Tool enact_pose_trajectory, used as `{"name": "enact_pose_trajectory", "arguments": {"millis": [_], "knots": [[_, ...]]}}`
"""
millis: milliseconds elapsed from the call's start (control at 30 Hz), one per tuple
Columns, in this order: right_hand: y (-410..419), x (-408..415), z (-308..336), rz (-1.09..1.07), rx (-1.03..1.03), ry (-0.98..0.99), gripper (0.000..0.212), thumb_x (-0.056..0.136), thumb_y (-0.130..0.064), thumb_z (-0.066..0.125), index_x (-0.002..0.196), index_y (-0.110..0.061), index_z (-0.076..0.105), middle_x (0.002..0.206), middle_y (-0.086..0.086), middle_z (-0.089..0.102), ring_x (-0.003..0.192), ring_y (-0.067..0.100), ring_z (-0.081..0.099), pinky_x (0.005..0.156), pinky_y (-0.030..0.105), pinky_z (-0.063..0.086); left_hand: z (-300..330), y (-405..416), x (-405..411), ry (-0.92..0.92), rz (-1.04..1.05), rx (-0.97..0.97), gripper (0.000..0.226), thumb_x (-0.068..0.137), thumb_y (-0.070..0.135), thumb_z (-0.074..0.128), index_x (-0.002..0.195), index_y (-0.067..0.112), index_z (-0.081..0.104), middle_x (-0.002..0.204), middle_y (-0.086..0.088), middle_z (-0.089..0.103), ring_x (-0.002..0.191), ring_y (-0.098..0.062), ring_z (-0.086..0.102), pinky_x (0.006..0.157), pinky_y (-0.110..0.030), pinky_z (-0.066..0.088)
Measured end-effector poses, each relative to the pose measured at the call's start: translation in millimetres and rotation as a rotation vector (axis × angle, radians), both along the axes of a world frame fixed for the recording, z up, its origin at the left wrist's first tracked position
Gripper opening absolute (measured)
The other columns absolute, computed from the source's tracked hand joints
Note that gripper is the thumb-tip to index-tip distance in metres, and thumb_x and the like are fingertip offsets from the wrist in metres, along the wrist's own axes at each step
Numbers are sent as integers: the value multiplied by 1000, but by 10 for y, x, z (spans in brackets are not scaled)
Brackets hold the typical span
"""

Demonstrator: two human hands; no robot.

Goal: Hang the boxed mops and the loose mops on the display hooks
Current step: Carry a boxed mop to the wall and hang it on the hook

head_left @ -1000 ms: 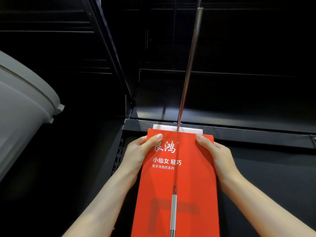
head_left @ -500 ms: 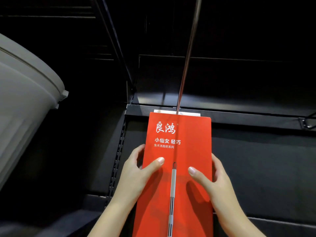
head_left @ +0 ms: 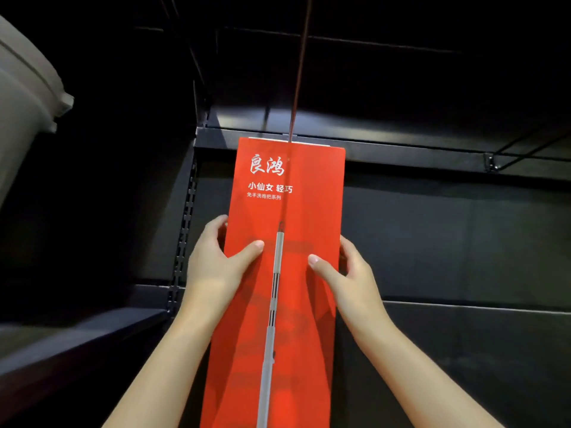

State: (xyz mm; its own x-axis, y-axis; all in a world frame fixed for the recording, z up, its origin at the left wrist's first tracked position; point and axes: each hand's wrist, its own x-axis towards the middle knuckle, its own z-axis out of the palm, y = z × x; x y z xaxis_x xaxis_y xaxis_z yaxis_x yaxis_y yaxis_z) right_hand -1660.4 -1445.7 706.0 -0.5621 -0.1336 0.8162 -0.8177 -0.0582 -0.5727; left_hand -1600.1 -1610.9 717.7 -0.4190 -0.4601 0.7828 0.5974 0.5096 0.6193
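A tall red mop box (head_left: pixel 312 193) with white lettering and a printed mop handle stands upright in front of me, against a black display rack. Its metal mop pole (head_left: pixel 301 63) rises out of the box top and leaves the frame at the top. My left hand (head_left: pixel 216 267) grips the box's left edge, thumb across the front. My right hand (head_left: pixel 346 273) grips the right edge the same way. The box top sits level with a black shelf rail (head_left: pixel 401 149). The hook the pole may reach is out of view.
A large grey plastic bucket (head_left: pixel 21 112) juts in at the upper left. A slotted black upright (head_left: pixel 185 236) runs down left of the box. A wire hook bracket (head_left: pixel 494 163) hangs on the rail at the right. A dark ledge (head_left: pixel 77 335) lies at the lower left.
Both hands slid from the box's top corners down to its middle sides. The box top rose in view, and the pole now reaches higher out of frame.
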Motion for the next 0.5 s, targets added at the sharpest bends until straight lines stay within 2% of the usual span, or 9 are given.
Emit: {"name": "enact_pose_trajectory", "arguments": {"millis": [67, 100, 200, 267, 367, 433, 500], "knots": [[166, 95, -96, -104, 55, 15, 53, 89, -34, 60, 139, -31, 41, 140, -14, 48, 126, 2, 46, 105, 30, 42, -56, 143, 78, 89, 190, -55, 68, 81, 28, 70, 140, 19, 39, 137, 0, 50, 124, -16, 48, 105, -32, 37], [290, 150, -168, -172, 93, 31, 55, 90, -35, 58, 141, -32, 38, 143, -18, 42, 130, -1, 39, 107, 25, 36, -93, 256, 127, 152, 280, -115, 66, 81, 26, 69, 140, 17, 40, 137, -2, 48, 127, -18, 44, 106, -29, 33], [766, 368, -402, -389, 240, 85, 53, 92, -35, 55, 141, -35, 35, 140, -28, 35, 128, -11, 30, 98, 7, 26, -213, 739, 231, 295, 350, -284, 60, 81, 19, 68, 136, 11, 44, 138, -8, 49, 129, -24, 41, 108, -26, 25], [1207, 530, -581, -599, 362, 134, 53, 92, -36, 54, 142, -34, 35, 145, -25, 34, 133, -9, 28, 103, 8, 23, -355, 1203, 236, 321, 230, -387, 58, 82, 17, 66, 135, 8, 46, 137, -9, 50, 127, -27, 44, 107, -26, 26], [2001, 867, -877, -961, 544, 139, 56, 93, -36, 53, 144, -28, 32, 151, -13, 32, 140, 3, 25, 115, 26, 22, -689, 2015, 227, 251, -12, -592, 57, 83, 22, 65, 135, 9, 45, 137, -6, 51, 126, -24, 47, 103, -26, 32], [2617, 1223, -1114, -1178, 641, 74, 57, 93, -35, 52, 145, -23, 32, 153, -6, 31, 142, 9, 24, 118, 34, 21, -975, 2591, 261, 156, -179, -739, 59, 83, 26, 65, 136, 13, 44, 139, -3, 50, 127, -21, 46, 102, -31, 38], [3227, 1709, -1402, -1366, 718, -52, 58, 94, -36, 50, 146, -21, 30, 153, -4, 30, 142, 11, 23, 118, 36, 19, -1305, 3155, 358, 61, -354, -863, 60, 86, 31, 61, 140, 17, 40, 144, 1, 46, 131, -18, 43, 104, -32, 38]]}}
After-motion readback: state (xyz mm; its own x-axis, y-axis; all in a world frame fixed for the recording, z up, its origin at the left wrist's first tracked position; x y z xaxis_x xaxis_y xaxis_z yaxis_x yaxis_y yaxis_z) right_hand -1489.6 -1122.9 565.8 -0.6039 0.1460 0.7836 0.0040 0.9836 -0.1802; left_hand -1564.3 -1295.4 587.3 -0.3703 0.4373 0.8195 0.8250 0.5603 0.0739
